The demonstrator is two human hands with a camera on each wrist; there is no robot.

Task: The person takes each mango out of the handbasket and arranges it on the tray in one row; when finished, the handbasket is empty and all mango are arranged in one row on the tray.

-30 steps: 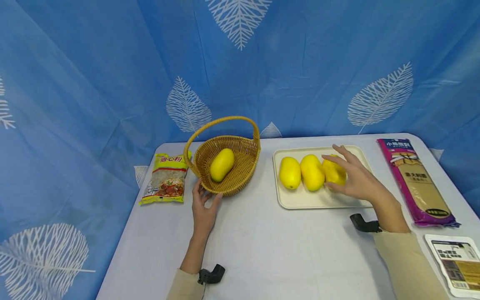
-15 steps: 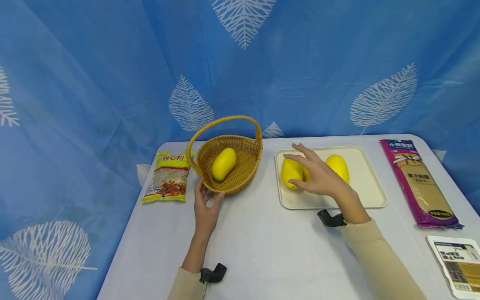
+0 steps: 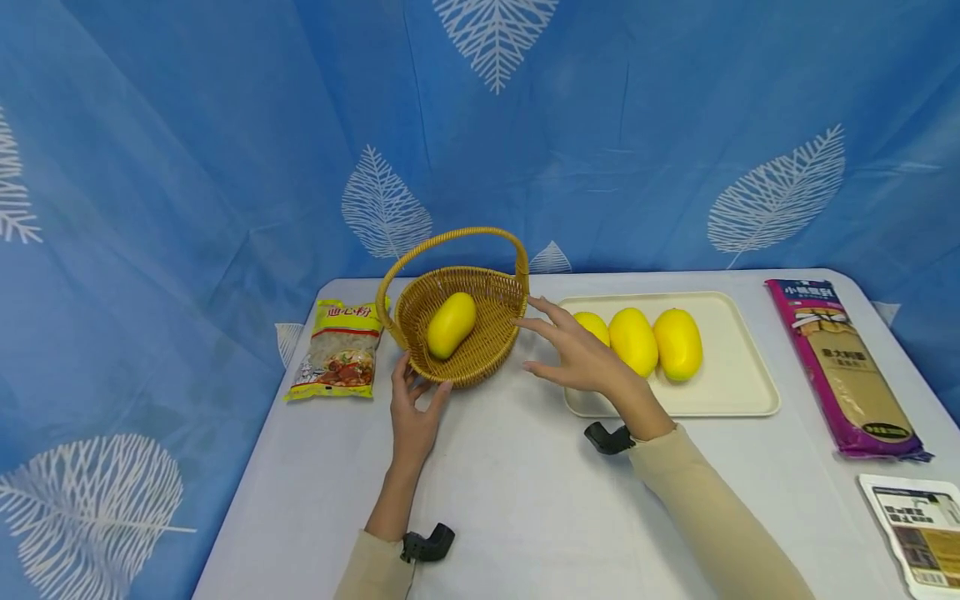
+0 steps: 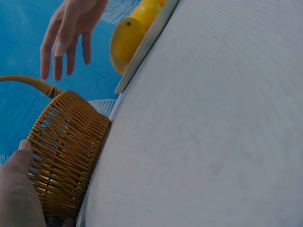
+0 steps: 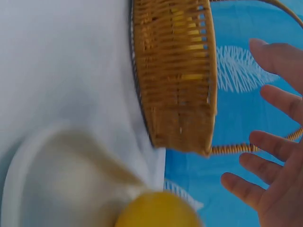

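Observation:
A wicker basket (image 3: 495, 333) with a tall handle stands at the back left of the table, one yellow mango (image 3: 452, 326) lying inside. My left hand (image 3: 415, 421) holds its near left side, the thumb (image 4: 19, 158) against the woven wall in the left wrist view; the other fingers are mostly hidden. My right hand (image 3: 581, 350) hovers between basket and tray, fingers spread, holding nothing. In the right wrist view its fingers (image 5: 274, 146) are apart from the basket (image 5: 175, 80). Three more mangoes (image 3: 678, 344) lie side by side on the cream tray (image 3: 738, 367), the leftmost partly behind my right hand.
Left of the basket lies a yellow pasta bag (image 3: 337, 350). A long purple noodle pack (image 3: 847, 367) and a white-edged packet (image 3: 918, 533) lie along the right side. A blue leaf-print curtain (image 3: 615, 150) hangs behind the table.
My right hand has swept left from above the rightmost mango, across the tray, to near the basket's right side. My left hand stays at the basket. The mangoes stay in their places.

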